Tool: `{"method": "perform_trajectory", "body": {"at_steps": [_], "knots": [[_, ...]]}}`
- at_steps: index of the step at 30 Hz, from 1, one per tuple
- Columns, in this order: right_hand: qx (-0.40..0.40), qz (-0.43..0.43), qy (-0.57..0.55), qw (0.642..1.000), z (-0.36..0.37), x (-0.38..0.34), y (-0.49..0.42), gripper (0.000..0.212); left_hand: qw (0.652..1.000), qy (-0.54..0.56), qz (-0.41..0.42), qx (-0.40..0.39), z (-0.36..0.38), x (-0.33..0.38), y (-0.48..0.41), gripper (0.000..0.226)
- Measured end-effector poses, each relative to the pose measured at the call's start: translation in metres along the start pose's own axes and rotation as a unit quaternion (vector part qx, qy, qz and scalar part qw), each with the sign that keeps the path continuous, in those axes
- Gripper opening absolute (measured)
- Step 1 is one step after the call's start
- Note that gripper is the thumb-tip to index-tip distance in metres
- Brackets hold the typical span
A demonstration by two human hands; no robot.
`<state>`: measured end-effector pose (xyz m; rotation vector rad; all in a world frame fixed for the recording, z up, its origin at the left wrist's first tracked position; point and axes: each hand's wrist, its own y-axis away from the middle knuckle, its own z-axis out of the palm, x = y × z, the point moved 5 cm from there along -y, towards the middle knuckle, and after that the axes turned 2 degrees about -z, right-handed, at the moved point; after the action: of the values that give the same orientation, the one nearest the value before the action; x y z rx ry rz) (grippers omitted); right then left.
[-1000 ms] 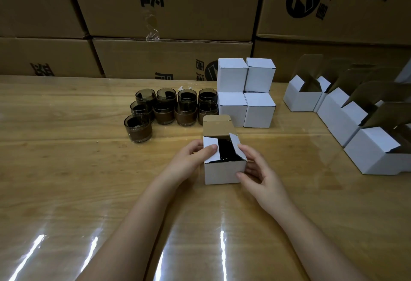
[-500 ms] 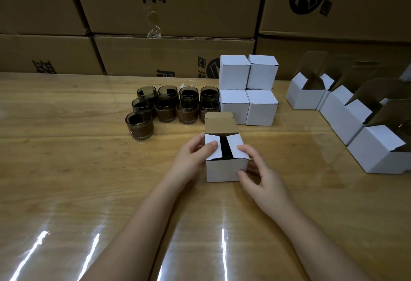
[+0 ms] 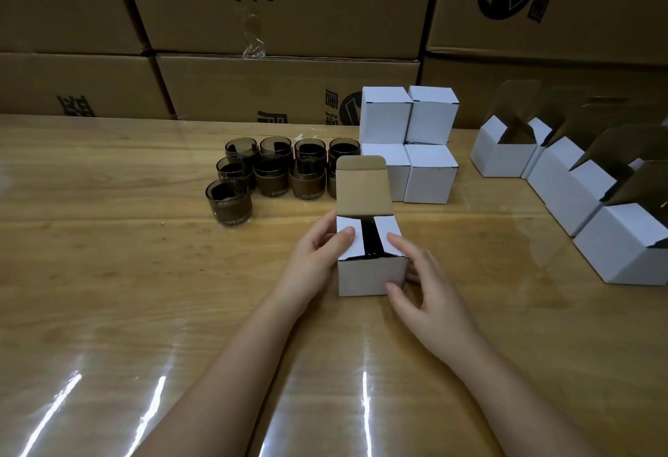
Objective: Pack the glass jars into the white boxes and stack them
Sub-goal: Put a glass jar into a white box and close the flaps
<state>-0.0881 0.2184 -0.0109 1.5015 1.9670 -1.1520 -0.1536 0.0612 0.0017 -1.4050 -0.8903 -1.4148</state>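
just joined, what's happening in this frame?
A person is closing a white box with a jar inside. The left hand and right hand hold it, pressing both side flaps down; the lid flap stands open. Further back, loose jars wait left, four closed boxes are stacked, open boxes sit right.

My left hand (image 3: 315, 258) and right hand (image 3: 428, 285) hold the box (image 3: 370, 276) on the worktop (image 3: 126, 276), left thumb and right forefinger pressing its side flaps (image 3: 392, 236) nearly flat, the brown lid (image 3: 363, 189) upright. Behind it stand the jars (image 3: 273, 171), with four closed boxes (image 3: 428, 147) stacked beside them.
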Motion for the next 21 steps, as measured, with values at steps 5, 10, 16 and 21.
{"method": "perform_trajectory", "body": {"at_steps": [5, 10, 16, 21], "knots": [[0.035, 0.022, -0.051, 0.998, -0.0027, 0.0043, 0.0004, 0.066, 1.000, 0.003, 0.013, 0.004, 0.0004, -0.0008, -0.0002, 0.034], [0.025, 0.030, -0.035, 0.999, -0.0027, 0.0036, -0.0013, 0.062, 1.000, 0.010, 0.024, 0.002, 0.0005, -0.0005, 0.0000, 0.037], [0.026, 0.031, -0.021, 0.999, -0.0024, 0.0033, -0.0015, 0.060, 0.999, 0.027, 0.025, -0.001, 0.0014, 0.0008, 0.0001, 0.046], [0.029, 0.029, -0.029, 0.999, -0.0032, 0.0029, -0.0013, 0.061, 0.999, 0.038, 0.025, 0.017, -0.0009, -0.0006, -0.0012, 0.042]]}}
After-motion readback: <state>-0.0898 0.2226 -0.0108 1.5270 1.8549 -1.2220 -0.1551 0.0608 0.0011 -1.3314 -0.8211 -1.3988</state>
